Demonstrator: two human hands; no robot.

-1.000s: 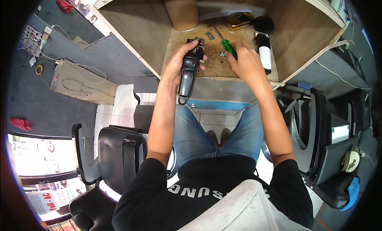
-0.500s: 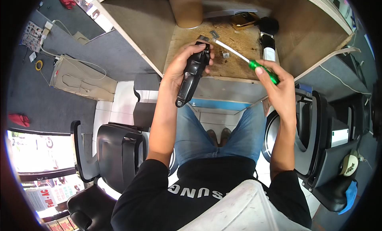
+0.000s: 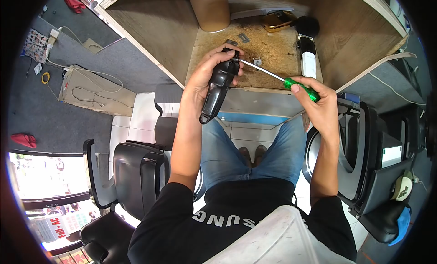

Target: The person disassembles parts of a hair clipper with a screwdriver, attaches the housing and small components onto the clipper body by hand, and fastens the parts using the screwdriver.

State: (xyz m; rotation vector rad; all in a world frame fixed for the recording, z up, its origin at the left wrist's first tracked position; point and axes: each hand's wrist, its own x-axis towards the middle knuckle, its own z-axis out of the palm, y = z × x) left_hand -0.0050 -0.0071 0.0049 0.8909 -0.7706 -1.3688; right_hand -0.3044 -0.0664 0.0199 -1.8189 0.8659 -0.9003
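Note:
A black hair clipper (image 3: 216,89) is wrapped in my left hand (image 3: 207,70), its head end pointing up toward the shelf and its hanging loop down toward me. My right hand (image 3: 316,98) grips the green handle of a screwdriver (image 3: 266,72). The screwdriver's tip meets the side of the clipper's head, close to my left fingertips; the exact contact point is too small to make out. Just beyond, a flat metal blade piece (image 3: 244,38) lies on the wooden shelf (image 3: 273,48), with a second metal piece (image 3: 231,42) beside it. A small silvery block (image 3: 257,61) sits behind the screwdriver shaft.
On the shelf's right stand a white-and-black clipper (image 3: 308,61) and a black brush (image 3: 306,26). A gold-coloured item (image 3: 276,21) lies at the back, near a brown cylinder (image 3: 209,11). Black chairs (image 3: 136,173) flank me, and a cardboard box (image 3: 95,91) is at left.
The screwdriver tip has come down and left, from over the shelf near the blade piece to the clipper's head. The clipper has tilted slightly, and both hands keep their hold.

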